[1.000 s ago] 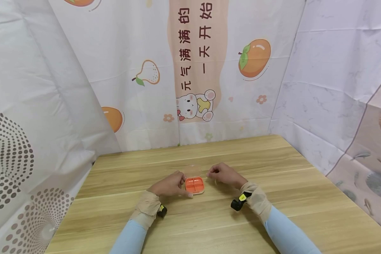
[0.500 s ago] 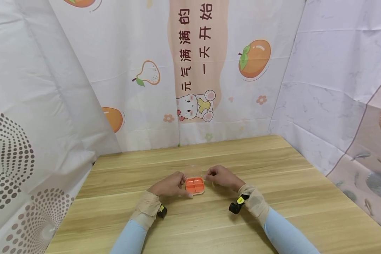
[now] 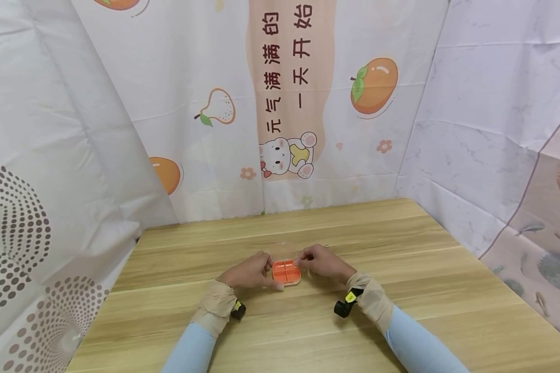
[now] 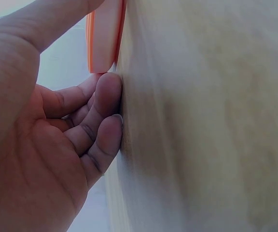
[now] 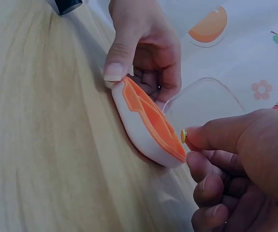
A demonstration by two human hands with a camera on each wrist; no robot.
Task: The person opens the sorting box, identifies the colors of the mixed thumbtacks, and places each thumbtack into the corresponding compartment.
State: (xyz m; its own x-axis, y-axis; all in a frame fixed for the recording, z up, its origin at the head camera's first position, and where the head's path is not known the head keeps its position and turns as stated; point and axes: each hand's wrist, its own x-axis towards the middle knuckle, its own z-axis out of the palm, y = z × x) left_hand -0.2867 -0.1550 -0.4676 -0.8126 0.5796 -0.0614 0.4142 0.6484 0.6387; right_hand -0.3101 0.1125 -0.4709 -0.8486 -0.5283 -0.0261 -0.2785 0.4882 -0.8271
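Note:
A small pill box point(image 3: 286, 273) with an orange four-way divided inside and a white outer shell lies on the table, its clear lid point(image 3: 283, 251) swung back away from the person. My left hand point(image 3: 249, 271) holds the box at its left side, thumb at the near corner and fingers at the far side, as the right wrist view shows. Its curled fingers rest against the wood in the left wrist view. My right hand point(image 3: 324, 260) pinches a tiny yellow round-headed stud point(image 5: 183, 136) between thumb and forefinger, at the box's far right edge. Its exact kind is unclear.
Behind the right hand a tiny ring-like thing point(image 3: 326, 246) lies on the wooden table point(image 3: 354, 331), too small to identify. Printed curtains point(image 3: 205, 155) hang at the back and sides. Black cameras point(image 3: 344, 307) are strapped to both wrists.
My right hand has moved left to the box's far right edge, bringing the yellow stud over it. The left hand and the box have stayed in place.

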